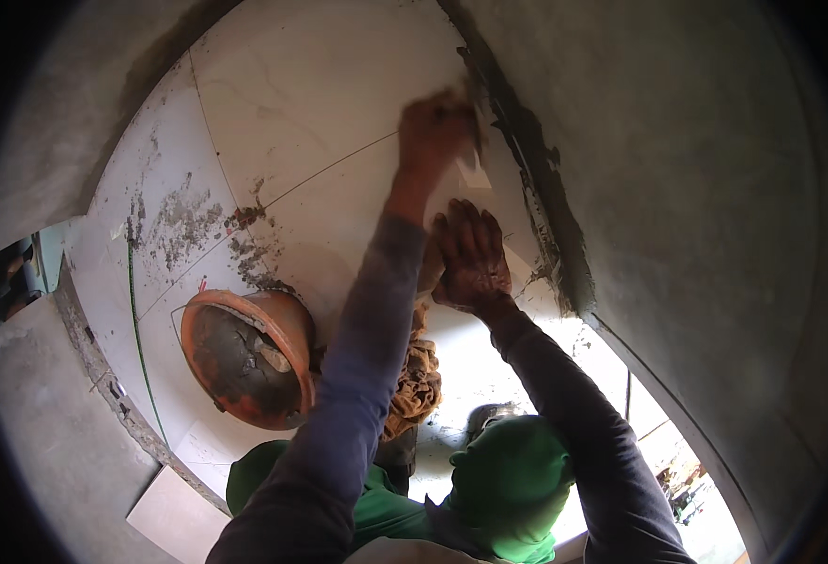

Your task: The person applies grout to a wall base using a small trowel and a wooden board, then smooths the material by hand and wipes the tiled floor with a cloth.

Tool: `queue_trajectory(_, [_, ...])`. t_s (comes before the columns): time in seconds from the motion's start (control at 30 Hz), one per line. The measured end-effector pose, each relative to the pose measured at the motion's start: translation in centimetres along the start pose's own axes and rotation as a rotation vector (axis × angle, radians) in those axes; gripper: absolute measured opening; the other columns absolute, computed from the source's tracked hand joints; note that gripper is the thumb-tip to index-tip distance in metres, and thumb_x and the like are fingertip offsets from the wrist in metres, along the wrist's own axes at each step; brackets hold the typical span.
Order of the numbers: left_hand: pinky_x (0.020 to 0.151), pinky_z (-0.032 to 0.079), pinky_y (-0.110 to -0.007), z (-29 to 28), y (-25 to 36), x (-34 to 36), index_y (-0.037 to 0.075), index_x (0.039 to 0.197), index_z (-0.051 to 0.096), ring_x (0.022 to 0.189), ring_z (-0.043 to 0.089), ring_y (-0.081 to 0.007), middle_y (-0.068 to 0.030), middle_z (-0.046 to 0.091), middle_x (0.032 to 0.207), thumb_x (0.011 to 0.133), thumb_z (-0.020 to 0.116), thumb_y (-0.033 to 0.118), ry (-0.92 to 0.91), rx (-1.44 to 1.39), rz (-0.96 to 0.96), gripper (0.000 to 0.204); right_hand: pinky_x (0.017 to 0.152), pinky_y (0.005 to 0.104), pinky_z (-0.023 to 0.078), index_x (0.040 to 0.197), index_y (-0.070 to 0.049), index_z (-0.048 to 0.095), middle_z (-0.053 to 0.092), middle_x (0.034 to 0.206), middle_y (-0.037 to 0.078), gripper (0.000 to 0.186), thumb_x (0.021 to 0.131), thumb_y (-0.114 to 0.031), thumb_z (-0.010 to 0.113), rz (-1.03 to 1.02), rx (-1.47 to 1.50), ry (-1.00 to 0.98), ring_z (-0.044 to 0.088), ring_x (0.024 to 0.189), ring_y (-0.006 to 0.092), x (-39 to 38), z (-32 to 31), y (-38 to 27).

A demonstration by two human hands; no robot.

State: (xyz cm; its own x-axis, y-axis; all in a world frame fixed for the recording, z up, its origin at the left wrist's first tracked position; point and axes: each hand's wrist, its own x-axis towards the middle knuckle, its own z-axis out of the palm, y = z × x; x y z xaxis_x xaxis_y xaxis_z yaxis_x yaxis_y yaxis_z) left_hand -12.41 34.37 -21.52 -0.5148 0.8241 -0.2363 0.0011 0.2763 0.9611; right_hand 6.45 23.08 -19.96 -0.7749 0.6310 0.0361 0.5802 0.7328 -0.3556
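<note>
Orange bucket [306, 320] seen at left. Left hand [433, 132] blurred, fingers curled, apparently closed round a thin tool [477, 141]. Tool judged light, stiff, slippery if wet; best gripped at its hand end. Right hand [473, 252]: fingers extended, nothing seen held. Rightmost, mortar strip [569, 263]: tool is held near it, long axis seemingly roughly along it; tip direction can't be told.

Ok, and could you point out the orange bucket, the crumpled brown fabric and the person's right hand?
Orange bucket [291, 321]: head view, on its orange side wall.
Crumpled brown fabric [417, 378]: head view, on the middle of its visible folds.
Right hand [475, 261]: head view, on the back of the hand.
</note>
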Motion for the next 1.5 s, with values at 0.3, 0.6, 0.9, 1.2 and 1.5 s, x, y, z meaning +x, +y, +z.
queue_trajectory(0.3, [0.074,0.064,-0.036,-1.2,0.7,13.7,0.01,0.112,0.084,0.08,0.08,-0.0179,-0.0086,0.083,0.092,0.096,0.075,0.025,0.3,0.382,0.425,0.024,0.127,0.0611,0.031,0.149,0.0,0.055,0.048,0.159,0.027,0.086,0.069,-0.027,0.071,-0.048,0.048,0.045,0.044,0.152,0.0426,1.2,0.5,-1.8])
queue_trajectory(0.6, [0.069,0.061,-0.043,1.7,0.5,1.3,0.005,0.112,0.083,0.07,0.078,-0.026,-0.0174,0.079,0.08,0.093,0.077,0.032,0.129,0.074,0.167,0.033,0.128,0.0606,0.029,0.149,0.001,0.056,0.051,0.157,0.027,0.077,0.077,-0.024,0.068,0.014,0.044,-0.018,0.044,0.153,0.0417,0.2,-0.5,0.2])
queue_trajectory(0.9, [0.076,0.057,-0.034,-1.7,9.0,18.0,0.002,0.103,0.077,0.08,0.07,-0.0198,-0.0092,0.077,0.096,0.106,0.069,0.026,-0.197,1.176,0.179,0.025,0.123,0.0599,0.035,0.145,-0.002,0.058,0.052,0.154,0.025,0.085,0.064,-0.022,0.072,-0.006,0.028,0.079,0.049,0.147,0.043,-0.1,0.5,1.0])
queue_trajectory(1.2, [0.072,0.059,-0.032,-1.1,1.6,12.1,0.011,0.122,0.082,0.084,0.076,-0.0148,-0.0078,0.081,0.095,0.097,0.068,0.017,-0.049,0.27,0.103,0.029,0.125,0.0594,0.032,0.146,-0.004,0.058,0.05,0.156,0.024,0.088,0.062,-0.027,0.073,-0.016,0.025,0.071,0.046,0.15,0.0415,0.2,0.9,0.2])
queue_trajectory(1.5, [0.079,0.062,-0.04,1.2,1.4,-1.8,0.005,0.126,0.081,0.083,0.081,-0.0239,-0.0151,0.082,0.087,0.092,0.072,0.03,-0.099,0.23,0.069,0.043,0.128,0.059,0.029,0.149,-0.002,0.056,0.05,0.158,0.026,0.084,0.07,-0.027,0.071,-0.001,0.047,-0.03,0.043,0.154,0.0396,0.4,-0.3,-0.2])
